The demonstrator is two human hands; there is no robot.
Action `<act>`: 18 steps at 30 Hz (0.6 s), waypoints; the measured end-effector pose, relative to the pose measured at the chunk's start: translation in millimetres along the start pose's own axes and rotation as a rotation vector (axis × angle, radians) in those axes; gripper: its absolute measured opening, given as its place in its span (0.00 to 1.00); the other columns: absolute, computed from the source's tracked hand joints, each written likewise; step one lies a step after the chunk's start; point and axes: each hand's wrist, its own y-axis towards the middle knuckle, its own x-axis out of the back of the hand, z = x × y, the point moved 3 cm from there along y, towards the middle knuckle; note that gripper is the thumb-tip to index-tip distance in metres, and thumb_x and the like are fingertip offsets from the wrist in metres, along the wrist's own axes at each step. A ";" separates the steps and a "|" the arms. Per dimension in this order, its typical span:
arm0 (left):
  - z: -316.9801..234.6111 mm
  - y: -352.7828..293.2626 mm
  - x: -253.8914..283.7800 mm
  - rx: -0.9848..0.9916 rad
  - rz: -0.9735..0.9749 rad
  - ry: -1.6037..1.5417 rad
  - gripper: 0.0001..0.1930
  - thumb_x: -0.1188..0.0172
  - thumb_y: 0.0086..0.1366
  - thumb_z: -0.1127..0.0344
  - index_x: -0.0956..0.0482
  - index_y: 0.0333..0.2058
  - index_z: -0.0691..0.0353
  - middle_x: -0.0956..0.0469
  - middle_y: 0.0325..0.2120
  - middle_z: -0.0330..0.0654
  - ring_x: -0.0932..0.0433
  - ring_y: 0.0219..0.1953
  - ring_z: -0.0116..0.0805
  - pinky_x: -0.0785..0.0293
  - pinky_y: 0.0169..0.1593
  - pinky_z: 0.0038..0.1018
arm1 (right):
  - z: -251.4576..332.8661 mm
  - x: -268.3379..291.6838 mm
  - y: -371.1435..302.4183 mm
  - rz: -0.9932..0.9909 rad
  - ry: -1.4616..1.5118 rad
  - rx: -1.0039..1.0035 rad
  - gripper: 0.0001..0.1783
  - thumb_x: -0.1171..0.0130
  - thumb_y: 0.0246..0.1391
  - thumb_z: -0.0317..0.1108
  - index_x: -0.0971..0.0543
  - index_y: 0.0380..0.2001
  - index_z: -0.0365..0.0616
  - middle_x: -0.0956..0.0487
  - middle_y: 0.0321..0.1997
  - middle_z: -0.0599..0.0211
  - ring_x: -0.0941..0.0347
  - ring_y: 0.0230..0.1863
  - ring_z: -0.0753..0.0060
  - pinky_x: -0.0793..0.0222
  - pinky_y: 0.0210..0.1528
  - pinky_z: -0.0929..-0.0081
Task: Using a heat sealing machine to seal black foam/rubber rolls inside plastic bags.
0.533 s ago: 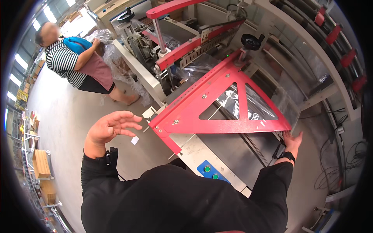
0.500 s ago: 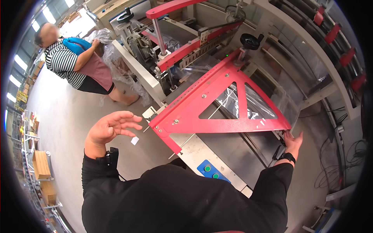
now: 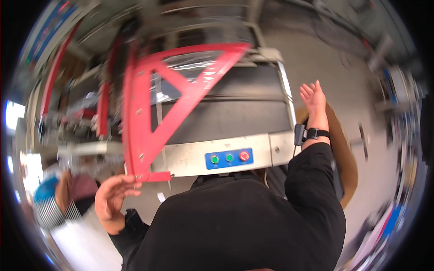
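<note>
My left hand (image 3: 113,198) is beside the near left corner of a red triangular metal frame (image 3: 178,115) on a packing machine. Its fingers are loosely curved and apart, with nothing in them; whether the fingertips touch the corner I cannot tell. Out past the machine's right edge, my right hand (image 3: 314,97) is raised, empty and open. Under the red frame lies a dark flat bed (image 3: 235,119) with clear film (image 3: 194,61) at its far part. A blue control panel (image 3: 229,159) with two green buttons and a red one sits on the near pale edge.
A person in a striped top (image 3: 49,212) is at the lower left, blurred. A brown curved-edged thing (image 3: 347,162) stands beside my right forearm. More red machine bars (image 3: 103,108) rise at the left. A small white scrap (image 3: 161,197) lies on the floor.
My view has swung to the right. My right hand has come off the red frame's far corner and is now out to the right. The left hand now appears closer to the frame's near corner.
</note>
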 end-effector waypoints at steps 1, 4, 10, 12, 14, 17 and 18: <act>4.0 8.2 -2.3 0.028 0.029 -0.065 0.40 0.45 0.57 0.42 0.41 0.54 0.74 0.36 0.50 0.65 0.30 0.48 0.62 0.28 0.46 0.48 | 4.9 33.5 -16.6 -0.077 -0.006 0.066 0.43 0.53 0.57 0.54 0.53 0.62 0.33 0.38 0.60 0.43 0.38 0.60 0.51 0.43 0.60 0.62; 4.5 33.7 -28.1 0.091 0.149 -0.043 0.41 0.41 0.55 0.44 0.41 0.55 0.73 0.36 0.50 0.65 0.30 0.49 0.60 0.26 0.45 0.47 | 1.1 146.1 -66.6 -0.359 -0.027 0.177 0.33 0.50 0.56 0.51 0.38 0.55 0.35 0.28 0.51 0.51 0.29 0.49 0.64 0.35 0.49 0.71; 27.2 75.4 -115.2 0.241 0.371 0.036 0.40 0.43 0.56 0.43 0.42 0.56 0.69 0.36 0.52 0.59 0.30 0.50 0.55 0.26 0.45 0.42 | -118.4 437.9 -117.4 -0.634 -0.917 -0.110 0.13 0.39 0.45 0.42 0.24 0.23 0.43 0.27 0.19 0.68 0.35 0.16 0.72 0.39 0.19 0.71; 41.5 72.5 -155.0 0.308 0.357 0.059 0.39 0.42 0.55 0.44 0.41 0.55 0.69 0.35 0.51 0.59 0.30 0.50 0.55 0.26 0.46 0.42 | -147.5 424.3 -140.5 -0.372 -1.279 -0.399 0.29 0.33 0.38 0.42 0.25 0.42 0.32 0.24 0.46 0.49 0.30 0.51 0.56 0.36 0.53 0.67; 69.0 75.9 -201.1 0.469 0.298 -0.032 0.38 0.39 0.53 0.47 0.39 0.53 0.70 0.33 0.50 0.60 0.30 0.50 0.57 0.26 0.46 0.43 | -160.5 415.1 -162.8 -0.117 -1.450 -0.705 0.36 0.33 0.36 0.45 0.28 0.47 0.32 0.28 0.51 0.47 0.32 0.55 0.55 0.37 0.57 0.67; 135.0 74.4 -256.8 0.703 0.482 -0.239 0.36 0.39 0.53 0.54 0.40 0.55 0.70 0.35 0.52 0.61 0.33 0.53 0.58 0.30 0.50 0.44 | -216.7 452.5 -147.4 -0.153 -1.461 -0.709 0.42 0.35 0.40 0.40 0.39 0.59 0.41 0.35 0.60 0.53 0.38 0.60 0.56 0.41 0.60 0.69; 161.2 69.1 -264.4 0.822 0.443 -0.280 0.35 0.40 0.54 0.55 0.40 0.56 0.69 0.36 0.53 0.60 0.34 0.54 0.57 0.31 0.51 0.44 | -207.8 447.5 -135.8 -0.225 -1.464 -0.662 0.42 0.35 0.40 0.40 0.40 0.59 0.43 0.36 0.60 0.55 0.40 0.61 0.57 0.41 0.61 0.69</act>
